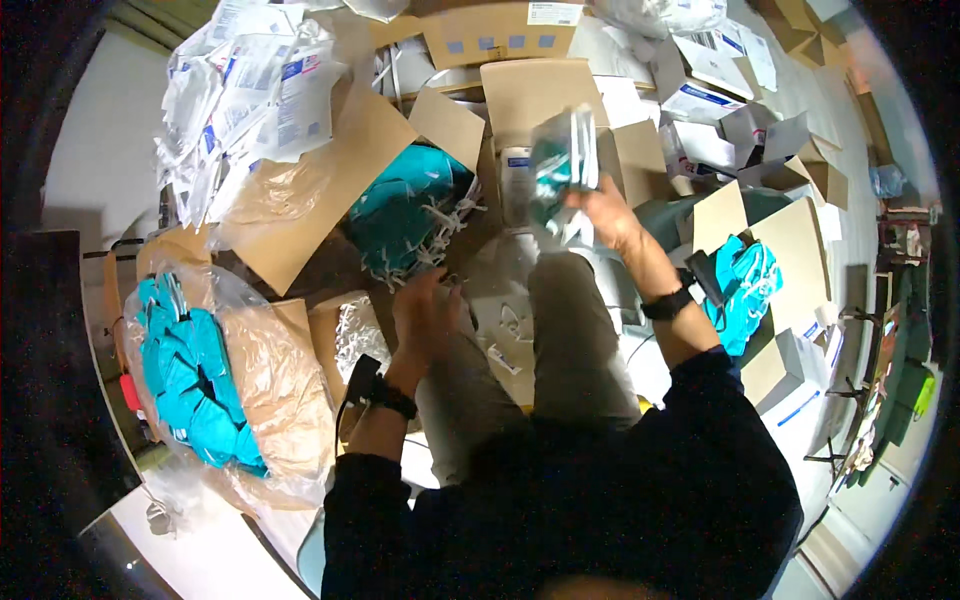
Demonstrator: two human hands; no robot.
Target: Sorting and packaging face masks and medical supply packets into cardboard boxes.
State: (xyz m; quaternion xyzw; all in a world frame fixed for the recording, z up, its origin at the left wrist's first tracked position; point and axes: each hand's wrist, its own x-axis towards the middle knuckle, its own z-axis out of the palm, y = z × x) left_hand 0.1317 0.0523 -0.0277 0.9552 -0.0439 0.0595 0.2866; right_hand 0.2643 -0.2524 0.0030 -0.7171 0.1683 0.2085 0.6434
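Note:
My right hand (607,212) grips a clear plastic packet (558,180), with teal material and white strips showing inside. The packet is smeared by motion and hangs above an open cardboard box. Near my left knee, my left hand (425,308) is blurred, so its fingers cannot be read. Just beyond it, a cardboard box holds teal bundles (405,205) in clear plastic, with white strips bunched at their near side. Between the two hands stands the box with its raised cardboard flap (540,95); a white labelled pack (516,185) shows inside it.
A plastic-lined box at left holds teal pieces (195,370). More teal pieces with white strips (745,290) fill a box at right. White printed sheets or pouches (260,100) are heaped at upper left. Open white cartons (705,85) crowd the upper right. Crumpled clear plastic (360,335) lies beside my left forearm.

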